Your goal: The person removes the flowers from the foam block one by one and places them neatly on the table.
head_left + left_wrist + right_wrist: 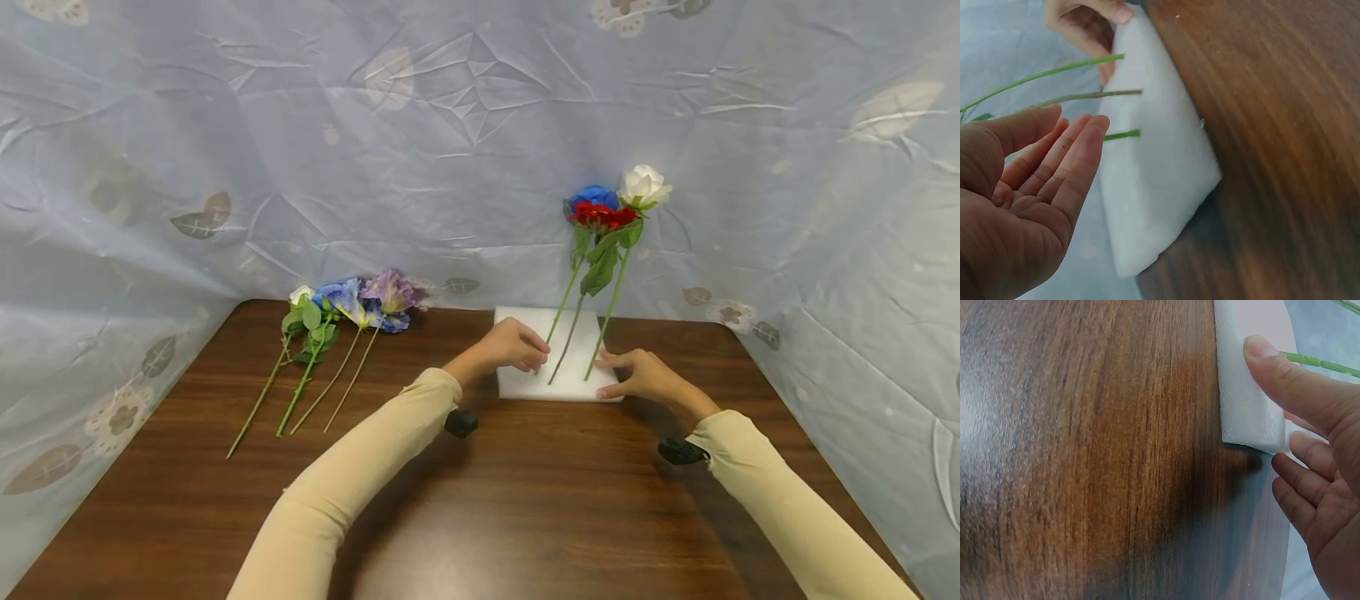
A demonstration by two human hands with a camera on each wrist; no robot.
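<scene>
Three flowers stand in a white foam block (558, 387): a blue one (595, 197), a red one (603, 217) and a white rose (643, 186). Beside the leftmost stem (1124, 134) is my left hand (517, 344), its fingers (1088, 140) loosely bent with nothing between them in the left wrist view. My right hand (648, 377) holds the right side of the foam (1250, 394), thumb (1272, 359) on top and the other fingers around the side edge, partly hidden.
Several flowers lie on the wooden table (480, 500) at the left, among them a small white rose (302, 294), a blue-and-yellow flower (352, 302) and a purple one (390, 290). A patterned light-blue cloth (465, 167) hangs behind and at both sides.
</scene>
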